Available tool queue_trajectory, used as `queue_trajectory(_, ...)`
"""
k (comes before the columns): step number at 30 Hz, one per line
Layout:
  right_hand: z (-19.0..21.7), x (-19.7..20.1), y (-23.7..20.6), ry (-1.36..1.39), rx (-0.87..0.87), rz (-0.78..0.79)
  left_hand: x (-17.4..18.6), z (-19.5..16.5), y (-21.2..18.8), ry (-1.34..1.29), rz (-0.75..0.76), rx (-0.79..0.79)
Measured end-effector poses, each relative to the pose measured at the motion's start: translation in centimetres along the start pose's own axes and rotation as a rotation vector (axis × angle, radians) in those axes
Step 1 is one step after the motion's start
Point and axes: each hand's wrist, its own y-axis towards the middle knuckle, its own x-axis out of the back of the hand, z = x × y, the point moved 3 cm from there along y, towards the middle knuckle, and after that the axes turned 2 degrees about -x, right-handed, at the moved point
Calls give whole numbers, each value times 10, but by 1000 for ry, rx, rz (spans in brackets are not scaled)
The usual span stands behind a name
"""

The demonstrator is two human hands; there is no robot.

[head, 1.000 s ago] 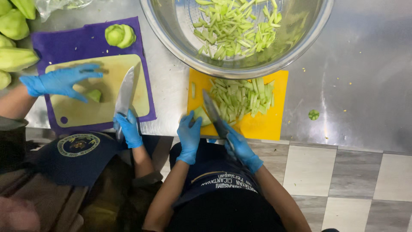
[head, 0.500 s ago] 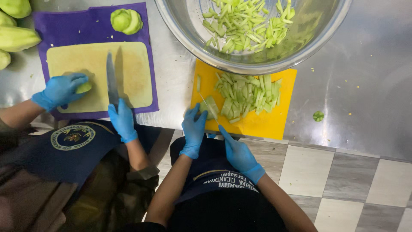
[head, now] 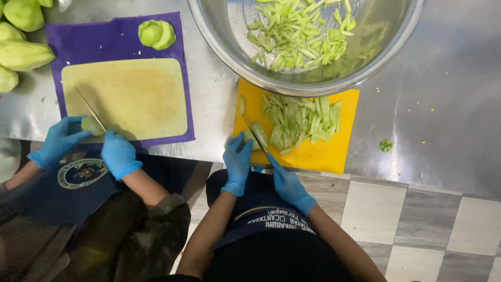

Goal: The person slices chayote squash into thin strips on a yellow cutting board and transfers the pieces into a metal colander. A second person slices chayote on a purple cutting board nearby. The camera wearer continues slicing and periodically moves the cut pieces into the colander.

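At the far left edge of the steel counter (head: 454, 104), whole green fruits (head: 23, 55) lie beside a purple mat (head: 112, 39) carrying a pale cutting board (head: 125, 96). A co-worker's two blue-gloved hands work there, one pressing a small green piece (head: 92, 125), the other gripping a knife (head: 90, 108). Centre, a yellow cutting board (head: 318, 154) holds a heap of green sliced strips (head: 297, 122). The person's left hand (head: 237, 162), gloved blue, rests fingers curled on a green piece (head: 257, 134) at the board's near edge. The right hand (head: 288, 183) is closed round the handle of a kitchen knife (head: 254, 134), blade touching that piece. Above, a large steel bowl (head: 396, 42) contains more strips
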Motion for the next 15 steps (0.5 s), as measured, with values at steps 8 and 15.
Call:
queue_trajectory(8, -5, 25, -10, 700, -511, 12, -2, -1, 2, -30, 5, 33)
queue_trajectory(15, 49, 21, -15, -139, 12, 15, -4, 11, 0, -95, -33, 12)
